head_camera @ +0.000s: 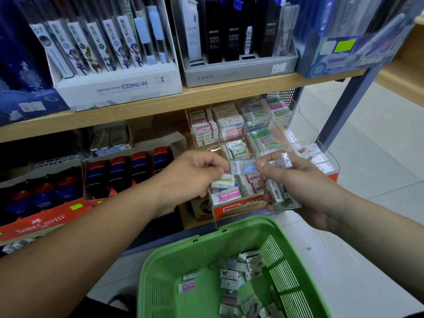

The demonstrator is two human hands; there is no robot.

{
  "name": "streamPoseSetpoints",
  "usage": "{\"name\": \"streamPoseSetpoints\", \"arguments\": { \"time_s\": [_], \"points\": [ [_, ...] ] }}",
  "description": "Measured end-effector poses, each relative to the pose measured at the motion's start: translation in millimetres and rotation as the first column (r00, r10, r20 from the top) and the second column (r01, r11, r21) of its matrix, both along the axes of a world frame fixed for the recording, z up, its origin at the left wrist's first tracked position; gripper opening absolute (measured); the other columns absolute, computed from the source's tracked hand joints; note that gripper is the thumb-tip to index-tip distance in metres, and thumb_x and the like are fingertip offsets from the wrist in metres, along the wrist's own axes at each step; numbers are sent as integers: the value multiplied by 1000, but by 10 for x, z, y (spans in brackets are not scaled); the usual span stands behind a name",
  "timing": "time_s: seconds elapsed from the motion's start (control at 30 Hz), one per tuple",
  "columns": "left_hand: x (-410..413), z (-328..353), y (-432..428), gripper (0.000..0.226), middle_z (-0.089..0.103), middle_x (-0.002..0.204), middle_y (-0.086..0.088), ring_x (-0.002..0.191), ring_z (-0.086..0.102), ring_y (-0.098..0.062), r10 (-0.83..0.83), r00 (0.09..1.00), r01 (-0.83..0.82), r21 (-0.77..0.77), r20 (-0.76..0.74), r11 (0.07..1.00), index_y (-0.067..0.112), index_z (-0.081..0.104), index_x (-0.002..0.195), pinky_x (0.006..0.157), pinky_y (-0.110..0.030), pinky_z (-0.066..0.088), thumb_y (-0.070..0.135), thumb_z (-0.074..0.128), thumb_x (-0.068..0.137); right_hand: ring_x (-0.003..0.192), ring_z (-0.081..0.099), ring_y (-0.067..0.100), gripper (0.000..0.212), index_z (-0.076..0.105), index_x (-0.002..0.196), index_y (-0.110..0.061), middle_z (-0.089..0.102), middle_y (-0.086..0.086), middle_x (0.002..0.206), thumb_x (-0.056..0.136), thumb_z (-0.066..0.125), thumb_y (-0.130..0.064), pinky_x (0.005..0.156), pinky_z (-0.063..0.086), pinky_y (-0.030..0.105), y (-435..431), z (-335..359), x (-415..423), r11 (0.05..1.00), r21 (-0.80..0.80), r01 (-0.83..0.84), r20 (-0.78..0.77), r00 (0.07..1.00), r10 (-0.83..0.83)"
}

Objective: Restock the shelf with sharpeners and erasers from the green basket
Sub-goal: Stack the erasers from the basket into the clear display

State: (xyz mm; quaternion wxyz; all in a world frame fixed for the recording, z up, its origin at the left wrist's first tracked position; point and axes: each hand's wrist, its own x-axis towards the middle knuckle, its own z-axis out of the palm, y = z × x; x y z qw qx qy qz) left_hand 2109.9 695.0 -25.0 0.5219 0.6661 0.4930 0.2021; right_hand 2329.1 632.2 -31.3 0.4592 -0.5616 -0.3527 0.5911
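Observation:
A green basket stands on the floor below me, with several wrapped erasers loose in its right half. My left hand pinches one end of a white wrapped eraser in front of the clear eraser display. My right hand touches the eraser's other end with its thumb and grips a bunch of several more wrapped erasers. The display's clear compartments hold stacked erasers, some labelled "Hard Eraser".
Red and blue items sit in a red Faber-Castell tray on the lower shelf at left. The wooden shelf board above carries boxes of pens and pencil leads. Tiled floor lies to the right of the blue shelf post.

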Motion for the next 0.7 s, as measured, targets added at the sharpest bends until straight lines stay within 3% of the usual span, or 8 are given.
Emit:
{"name": "streamPoseSetpoints", "arguments": {
  "time_s": [0.13,0.4,0.57,0.7],
  "points": [
    [-64,38,-30,30,75,116,-6,102,69,-22,50,982,-12,-201,182,980,15,79,108,76,-30,55,-3,56,100,58,63,24,6,72,94,-22,67,9,78,93,76,-27,62,53,39,14,1,-6,1000,-8,5,-11,1000,-5],
    [-81,135,-32,38,76,116,-12,113,72,-26,92,968,-35,-238,235,971,13,74,118,99,-42,58,-12,65,91,58,63,25,9,72,97,-18,69,10,79,94,76,-25,55,52,36,-5,19,44,1000,-7,19,-33,999,-19],
    [-28,141,11,35,76,112,-14,106,75,-25,141,973,-98,-225,181,969,12,74,114,91,-40,62,-7,75,86,48,67,16,8,68,98,-13,71,0,64,98,71,-20,44,51,26,74,110,219,978,107,180,85,978,-189],
    [93,135,16,15,78,100,-15,91,78,-20,154,983,-137,-160,96,978,8,74,106,71,-24,63,8,76,91,48,68,16,11,67,101,-10,71,1,64,99,71,-20,45,52,27,126,88,377,952,134,275,84,954,-287]
  ]
}}
